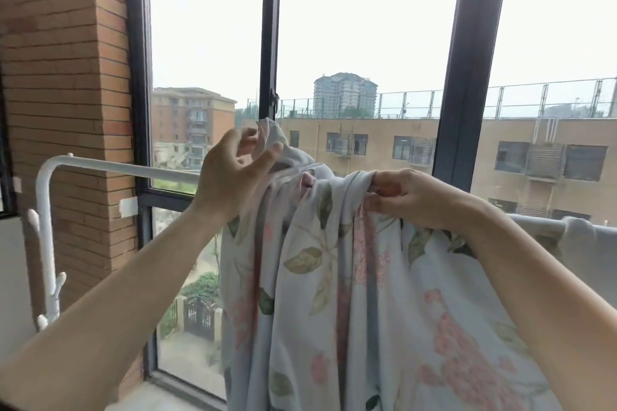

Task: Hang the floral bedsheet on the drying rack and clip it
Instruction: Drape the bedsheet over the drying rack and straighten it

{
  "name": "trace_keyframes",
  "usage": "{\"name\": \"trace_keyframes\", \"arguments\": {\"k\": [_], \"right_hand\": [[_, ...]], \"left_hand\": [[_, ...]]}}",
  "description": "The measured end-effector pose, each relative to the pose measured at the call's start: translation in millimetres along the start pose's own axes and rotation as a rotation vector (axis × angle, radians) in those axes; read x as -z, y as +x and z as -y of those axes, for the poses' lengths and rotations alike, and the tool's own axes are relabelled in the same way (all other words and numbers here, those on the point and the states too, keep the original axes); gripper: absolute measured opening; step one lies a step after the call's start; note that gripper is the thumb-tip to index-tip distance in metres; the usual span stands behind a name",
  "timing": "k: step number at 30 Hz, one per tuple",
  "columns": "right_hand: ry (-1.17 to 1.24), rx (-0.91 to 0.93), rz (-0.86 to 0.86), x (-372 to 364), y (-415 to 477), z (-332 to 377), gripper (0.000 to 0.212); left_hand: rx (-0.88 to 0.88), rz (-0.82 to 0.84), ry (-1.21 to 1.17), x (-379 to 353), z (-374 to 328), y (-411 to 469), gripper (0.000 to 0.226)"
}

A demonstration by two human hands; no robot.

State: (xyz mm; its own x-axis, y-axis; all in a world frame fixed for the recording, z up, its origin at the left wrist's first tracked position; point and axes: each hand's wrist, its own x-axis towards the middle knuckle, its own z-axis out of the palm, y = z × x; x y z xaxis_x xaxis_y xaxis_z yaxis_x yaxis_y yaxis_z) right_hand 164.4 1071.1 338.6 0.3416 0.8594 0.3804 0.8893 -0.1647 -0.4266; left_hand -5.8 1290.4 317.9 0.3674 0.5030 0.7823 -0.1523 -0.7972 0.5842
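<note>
Tall dark-framed windows (270,43) and a brick pillar (66,77) are seen behind a white drying rack (117,168), with apartment blocks (384,143) visible far below and beyond the glass under a pale sky. A floral bedsheet (350,277), pale blue and printed with pink blossoms and green leaves, is draped in bunched folds over the rack's top rail, and most of it is left hanging below the rail on the near side. One corner of the sheet is held up just above the rail, pinched between the thumb and fingers of the left hand (233,177). A gathered fold is gripped at rail height, to the right of that corner, by the curled fingers of the right hand (407,193). Both forearms are raised toward the rail. The rack's left upright, fitted with small white pegs (60,280), is seen beside the pillar.
</note>
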Motion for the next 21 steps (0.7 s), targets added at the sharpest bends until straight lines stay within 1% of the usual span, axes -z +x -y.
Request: {"name": "trace_keyframes", "arguments": {"k": [1,2,3,4,6,7,8,9,11,12,14,16,18,19,21], "right_hand": [[0.0,0.002,-0.003,-1,2,1,0.026],[-0.003,0.004,-0.004,-3,3,2,0.027],[-0.007,0.008,-0.001,-4,5,3,0.029],[-0.011,0.015,0.002,-6,7,4,0.03],[-0.011,0.026,0.003,-7,10,5,0.025],[-0.01,0.028,0.004,-7,10,5,0.024],[-0.008,0.028,0.006,-7,11,5,0.023],[-0.004,0.024,0.006,-6,11,4,0.023],[0.009,0.01,0.01,-5,11,0,0.025],[0.016,0.007,0.014,-4,11,-1,0.027],[0.021,0.01,0.023,-2,10,-4,0.03],[0.029,0.01,0.027,-1,9,-4,0.03],[0.044,0.013,0.026,-1,10,-2,0.03],[0.038,0.013,0.024,-2,10,-1,0.03],[0.029,0.016,0.021,-4,11,0,0.028]], "left_hand": [[-0.01,-0.061,-0.054,6,6,-19,0.062],[0.024,-0.105,-0.055,8,17,-38,0.073],[0.104,-0.121,-0.028,9,26,-55,0.085],[0.219,-0.101,0.002,9,39,-70,0.099],[0.48,0.041,-0.054,7,61,-89,0.124],[0.588,0.133,-0.165,7,67,-95,0.131],[0.67,0.215,-0.312,6,70,-98,0.13],[0.71,0.288,-0.425,4,72,-100,0.123],[0.683,0.397,-0.557,0,63,-104,0.096],[0.661,0.419,-0.61,-2,56,-104,0.084],[0.604,0.464,-0.637,-2,40,-101,0.064],[0.595,0.45,-0.641,-2,28,-94,0.038],[0.667,0.401,-0.632,-2,20,-89,0.033],[0.71,0.413,-0.637,-3,17,-89,0.032],[0.79,0.499,-0.673,-4,8,-90,0.031]]}}
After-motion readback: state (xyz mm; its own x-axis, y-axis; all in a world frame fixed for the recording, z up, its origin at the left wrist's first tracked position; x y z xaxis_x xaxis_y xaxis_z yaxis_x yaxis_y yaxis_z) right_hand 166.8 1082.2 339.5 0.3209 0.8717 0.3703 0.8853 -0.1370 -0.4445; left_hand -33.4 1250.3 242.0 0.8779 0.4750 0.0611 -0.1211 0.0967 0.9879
